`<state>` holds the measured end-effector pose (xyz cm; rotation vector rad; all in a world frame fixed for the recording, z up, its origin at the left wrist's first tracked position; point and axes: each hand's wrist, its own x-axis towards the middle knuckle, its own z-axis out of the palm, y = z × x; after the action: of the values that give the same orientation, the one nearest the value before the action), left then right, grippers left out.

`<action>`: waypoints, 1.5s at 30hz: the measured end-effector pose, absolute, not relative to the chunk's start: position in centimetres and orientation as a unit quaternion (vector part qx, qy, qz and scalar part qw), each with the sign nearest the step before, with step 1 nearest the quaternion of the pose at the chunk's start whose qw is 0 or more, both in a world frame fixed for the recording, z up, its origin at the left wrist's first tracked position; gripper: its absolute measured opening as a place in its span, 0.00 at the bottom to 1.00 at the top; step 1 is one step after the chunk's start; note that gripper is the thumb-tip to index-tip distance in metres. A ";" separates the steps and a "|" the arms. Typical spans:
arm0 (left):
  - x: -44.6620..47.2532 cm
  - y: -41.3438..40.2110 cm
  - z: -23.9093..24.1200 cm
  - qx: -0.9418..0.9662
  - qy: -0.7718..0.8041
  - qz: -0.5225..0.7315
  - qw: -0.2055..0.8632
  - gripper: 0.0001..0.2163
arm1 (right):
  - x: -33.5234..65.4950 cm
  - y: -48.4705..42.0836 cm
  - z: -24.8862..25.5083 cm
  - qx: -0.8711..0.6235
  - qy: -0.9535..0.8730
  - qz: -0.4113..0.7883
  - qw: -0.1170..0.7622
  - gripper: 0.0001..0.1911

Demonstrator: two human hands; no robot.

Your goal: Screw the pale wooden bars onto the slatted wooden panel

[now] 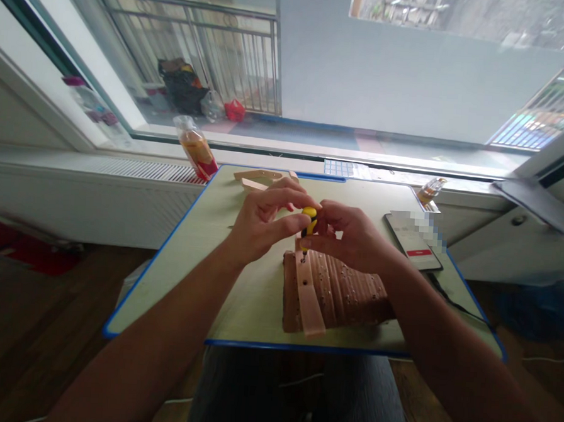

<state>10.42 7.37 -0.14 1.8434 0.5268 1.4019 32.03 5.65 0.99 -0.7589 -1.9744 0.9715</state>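
While seated at a small green table with a blue rim, holding a little yellow-handled screwdriver upright over a stack of wooden pieces, tip down on the pale strip lying along the stack's left side. Left hand curled in from the left, thumb and first fingers pinched narrow around the yellow handle. Right hand closing in from the other side, fingers bunched on the same handle lower down, resting partly over the top of the stack. Can't tell which hand carries most of the grip, honestly, since the fingers overlap there. Stack itself sitting near the table's front edge, right of centre, made of brownish ribbed slats peppered with small holes, the paler strip showing a few holes too. Farther back on the table, just past the left hand, a couple of loose light wood parts lying flat. Off to the right, well clear of the stack, a phone face up with a lit screen, partly blurred out, and a dark cable trailing from it toward the table's right edge. Up on the windowsill, a plastic bottle with orange liquid and a red label leaning at a tilt, plus a smaller bottle near the table's far right corner. Beyond the glass, a balcony railing and some bags, pretty hazy.
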 end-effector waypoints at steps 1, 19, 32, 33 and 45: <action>10.5 7.3 -0.2 0.718 0.209 0.549 0.373 0.11 | 32.0 5.7 0.8 -0.304 -0.779 0.372 0.403 0.15; 10.4 7.3 -0.1 0.712 0.212 0.564 0.361 0.07 | 32.3 5.6 1.3 -0.267 -0.778 0.425 0.378 0.11; 10.7 7.4 -0.2 0.708 0.203 0.569 0.366 0.12 | 31.7 5.6 0.2 -0.299 -0.770 0.383 0.413 0.19; 10.6 7.5 -0.2 0.709 0.204 0.570 0.362 0.11 | 31.8 5.6 0.4 -0.295 -0.770 0.392 0.408 0.17; 10.8 7.6 -0.7 0.700 0.185 0.564 0.397 0.08 | 31.7 5.8 -0.1 -0.283 -0.771 0.385 0.421 0.18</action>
<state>10.79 7.57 -0.70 1.7740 0.4675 1.4296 31.66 5.81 -0.08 -0.7099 -1.9308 0.9642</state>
